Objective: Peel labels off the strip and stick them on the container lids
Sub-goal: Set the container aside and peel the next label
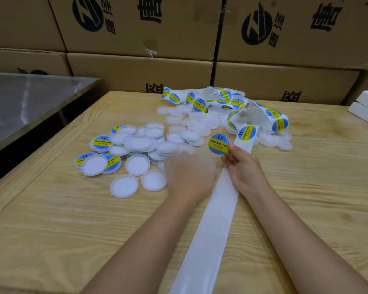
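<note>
- The peeled label (218, 144), a round blue-and-yellow "Soldering Paste" sticker, stands free of the strip. It is pinched by its lower right edge in the fingertips of the right grip (242, 166), so its face juts up and to the left of that grip.
- The backing strip (210, 230) runs with its long axis from the person's near side, under the right grip and away. The next label (247, 133) sits on it just beyond the fingertips, and the unused tangle (238, 102) lies farther off.
- The left grip (189, 172) hangs low just left of the right one. It is blurred, so whether its fingers hold anything cannot be told.
- Bare lids (154, 180) lie touching or just beside the left grip, on its far-left side. That hand is plainly the nearer one to fetch a lid, and the label would likely have to travel leftward to meet it.
- Labelled lids (101, 143) lie farther left on the wooden table (51, 230).
- Cardboard boxes (140, 71) stand stacked behind.
</note>
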Available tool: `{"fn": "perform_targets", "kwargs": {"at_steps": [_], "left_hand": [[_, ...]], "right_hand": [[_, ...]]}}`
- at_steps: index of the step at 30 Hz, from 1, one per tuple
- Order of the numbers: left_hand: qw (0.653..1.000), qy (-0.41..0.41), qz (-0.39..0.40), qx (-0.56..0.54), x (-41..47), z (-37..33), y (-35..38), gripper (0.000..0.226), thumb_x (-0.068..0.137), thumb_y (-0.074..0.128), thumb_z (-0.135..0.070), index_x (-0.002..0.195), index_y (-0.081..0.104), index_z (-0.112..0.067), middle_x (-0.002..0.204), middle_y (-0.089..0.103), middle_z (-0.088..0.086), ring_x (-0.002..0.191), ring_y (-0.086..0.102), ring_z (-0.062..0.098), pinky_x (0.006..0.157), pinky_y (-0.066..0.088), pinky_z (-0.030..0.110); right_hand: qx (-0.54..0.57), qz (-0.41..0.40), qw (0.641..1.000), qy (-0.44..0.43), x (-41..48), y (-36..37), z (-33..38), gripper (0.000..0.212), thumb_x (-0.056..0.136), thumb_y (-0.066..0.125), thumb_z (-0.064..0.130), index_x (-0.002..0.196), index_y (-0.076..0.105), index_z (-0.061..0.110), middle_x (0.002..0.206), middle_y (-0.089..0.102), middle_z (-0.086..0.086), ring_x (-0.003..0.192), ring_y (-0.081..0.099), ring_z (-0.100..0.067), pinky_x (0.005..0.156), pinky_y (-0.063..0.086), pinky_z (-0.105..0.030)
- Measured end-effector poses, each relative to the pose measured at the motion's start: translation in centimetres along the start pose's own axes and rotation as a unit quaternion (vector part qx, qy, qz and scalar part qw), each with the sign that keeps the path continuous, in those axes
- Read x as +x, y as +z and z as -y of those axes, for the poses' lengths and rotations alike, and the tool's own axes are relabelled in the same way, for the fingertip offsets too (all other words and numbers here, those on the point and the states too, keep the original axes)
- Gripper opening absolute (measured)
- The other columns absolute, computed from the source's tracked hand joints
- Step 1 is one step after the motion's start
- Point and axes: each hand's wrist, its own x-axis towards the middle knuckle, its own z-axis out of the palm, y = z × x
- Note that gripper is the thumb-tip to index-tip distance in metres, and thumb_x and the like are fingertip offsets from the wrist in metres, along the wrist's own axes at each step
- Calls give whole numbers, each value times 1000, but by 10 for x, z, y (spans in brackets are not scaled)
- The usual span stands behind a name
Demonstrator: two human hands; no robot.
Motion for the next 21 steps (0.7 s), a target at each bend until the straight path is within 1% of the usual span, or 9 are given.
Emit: {"fn": "perform_targets", "kwargs": {"at_steps": [4, 5, 7, 9, 12, 15, 17, 19, 21], "left_hand": [[999, 22, -3, -32, 2, -3, 0, 49, 80, 55, -58, 114, 59, -23, 114, 60, -3, 111, 45, 22, 86, 18, 36], [998, 20, -4, -67, 3, -3, -1, 48, 79, 60, -54, 116, 59, -24, 117, 60, -4, 113, 45, 20, 88, 19, 35], [979, 13, -5, -205, 4, -1, -4, 50, 76, 71, -38, 122, 57, -22, 121, 58, -5, 116, 47, 18, 95, 26, 30], [932, 5, -1, -362, 5, -1, -10, 53, 73, 76, -18, 123, 57, -19, 118, 57, -10, 113, 53, 16, 97, 41, 30], [896, 17, 1, -444, 4, -2, -16, 55, 71, 74, -2, 119, 59, -25, 109, 49, -27, 103, 57, 12, 84, 52, 30], [837, -20, 46, -545, 5, -3, -19, 64, 75, 66, 9, 121, 53, -33, 121, 55, -12, 95, 64, 15, 71, 54, 21], [767, -84, 80, -631, 6, -4, -21, 61, 85, 58, 9, 135, 43, -23, 126, 52, -2, 99, 65, 22, 69, 56, 22], [700, -152, 109, -689, 9, -3, -23, 46, 94, 47, 4, 138, 39, -8, 115, 59, 6, 92, 66, 24, 66, 57, 22], [698, -167, 127, -684, 10, -2, -26, 32, 97, 42, 2, 128, 49, 2, 96, 67, 9, 78, 69, 17, 65, 57, 20]], "right_hand": [[16, 22, 1000, 12, 1, -2, 2, 12, 91, 56, 7, 80, 59, 8, 83, 56, -8, 82, 55, -17, 81, 45, -24], [22, 28, 999, 14, 0, -3, 3, 10, 91, 55, 7, 82, 59, 9, 85, 57, -7, 85, 54, -17, 83, 45, -25], [12, 52, 999, -3, -1, -4, 3, 13, 91, 53, 5, 93, 60, 15, 86, 55, -4, 85, 52, -17, 85, 44, -26], [-41, 95, 994, -38, -2, -7, 2, 35, 90, 52, 1, 110, 58, 28, 89, 53, -4, 83, 50, -16, 81, 46, -27], [-131, 134, 980, -68, -4, -8, 0, 63, 85, 56, -7, 128, 46, 38, 96, 54, -12, 84, 54, -21, 78, 46, -35], [-153, 150, 974, -77, -5, -6, -4, 72, 83, 54, -14, 136, 40, 34, 93, 60, -13, 85, 58, -27, 84, 47, -41], [-157, 145, 972, -94, -4, -6, -5, 74, 83, 53, -15, 136, 38, 35, 90, 60, -13, 85, 58, -26, 86, 47, -42], [-162, 144, 970, -108, -4, -6, -6, 75, 83, 53, -15, 134, 38, 38, 93, 56, -15, 89, 56, -27, 89, 46, -42], [-161, 152, 969, -111, -5, -5, -7, 72, 84, 54, -12, 131, 41, 40, 98, 56, -16, 89, 56, -26, 86, 47, -40]]}}
